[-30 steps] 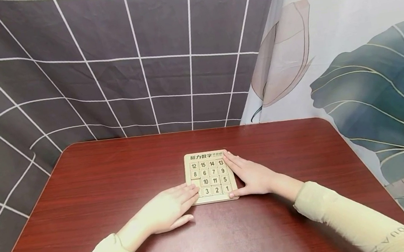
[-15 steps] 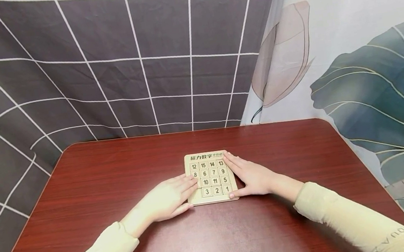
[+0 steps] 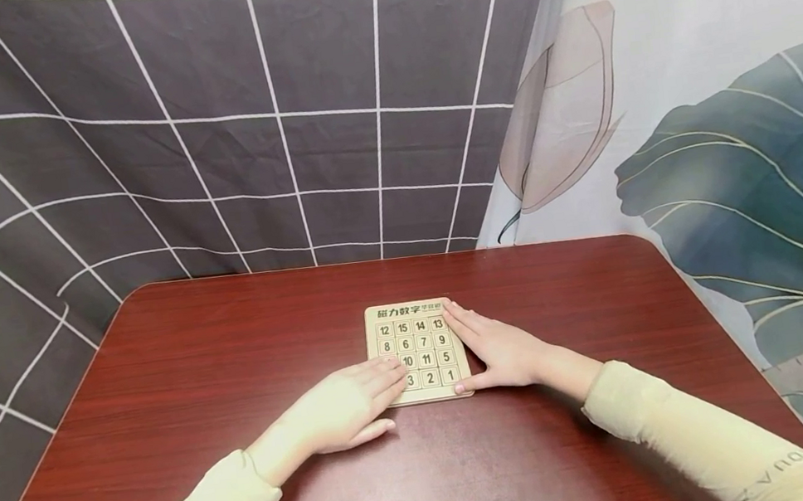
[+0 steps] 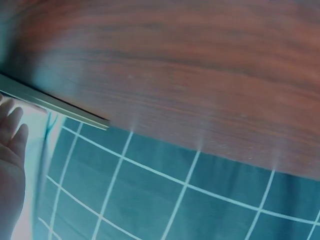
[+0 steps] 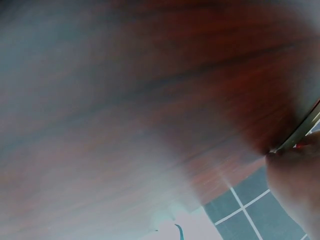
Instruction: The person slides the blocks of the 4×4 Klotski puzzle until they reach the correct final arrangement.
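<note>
A pale wooden number-tile sliding puzzle (image 3: 409, 310) lies flat on the table, shown in the head view. My left hand (image 3: 338, 409) rests its straight fingers over the lower left of the puzzle, the fingertips right at the 10 and 3 tiles. They hide the left ends of the two nearest rows. My right hand (image 3: 507, 350) spans the right side, fingers extended to the far corner and thumb on the near one, both touching the board. Both wrist views catch the thin board edge (image 4: 55, 106) upside down; a blurred right hand (image 5: 295, 175) sits beside it.
The dark red wooden table (image 3: 232, 338) has rounded far corners. Behind it hangs a grey curtain with white grid lines (image 3: 330, 159), and on the right a white curtain with leaf prints (image 3: 736, 159).
A tile in the left column slides away from me from the nearest row, opening a gap there. My left fingers then move nearer and rightward, covering that spot. My right hand stays put.
</note>
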`<state>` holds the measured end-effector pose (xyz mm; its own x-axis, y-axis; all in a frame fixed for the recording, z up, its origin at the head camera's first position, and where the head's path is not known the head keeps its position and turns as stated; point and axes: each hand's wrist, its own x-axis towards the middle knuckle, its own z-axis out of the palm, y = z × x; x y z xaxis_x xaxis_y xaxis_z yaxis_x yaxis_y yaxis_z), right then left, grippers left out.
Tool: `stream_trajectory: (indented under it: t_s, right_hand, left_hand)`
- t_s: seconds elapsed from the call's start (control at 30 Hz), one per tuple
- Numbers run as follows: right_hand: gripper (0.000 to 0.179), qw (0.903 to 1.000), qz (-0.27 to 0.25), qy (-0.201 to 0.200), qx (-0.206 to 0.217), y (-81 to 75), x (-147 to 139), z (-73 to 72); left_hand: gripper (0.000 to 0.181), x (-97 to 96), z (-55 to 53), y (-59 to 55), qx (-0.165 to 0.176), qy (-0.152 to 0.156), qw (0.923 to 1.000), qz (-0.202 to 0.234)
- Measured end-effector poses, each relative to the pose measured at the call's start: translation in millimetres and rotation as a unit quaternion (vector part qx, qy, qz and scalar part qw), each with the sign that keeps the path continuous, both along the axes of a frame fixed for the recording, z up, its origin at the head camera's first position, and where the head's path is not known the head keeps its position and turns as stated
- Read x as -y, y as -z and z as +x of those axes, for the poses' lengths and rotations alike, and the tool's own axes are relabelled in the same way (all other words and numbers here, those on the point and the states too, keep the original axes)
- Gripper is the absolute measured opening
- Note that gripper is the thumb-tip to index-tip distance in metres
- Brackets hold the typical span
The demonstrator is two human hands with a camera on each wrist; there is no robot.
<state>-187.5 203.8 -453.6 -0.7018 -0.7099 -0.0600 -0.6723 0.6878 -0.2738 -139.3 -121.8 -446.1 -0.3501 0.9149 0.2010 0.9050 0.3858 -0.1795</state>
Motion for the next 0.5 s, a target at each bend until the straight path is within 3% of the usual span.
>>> stream_trajectory:
  t_s: [0.23,0.5]
  right_hand:
    - [0.115,1.0000,0.002,-0.001,-0.006,-1.6,0.6,0.2]
    - [0.116,0.9999,0.011,0.000,-0.002,-3.6,1.4,1.6]
  left_hand:
    - [0.060,-0.9,5.2,3.2,-0.006,-0.006,0.9999,-0.013]
    - [0.059,13.3,8.2,5.7,-0.006,-0.010,0.9999,0.001]
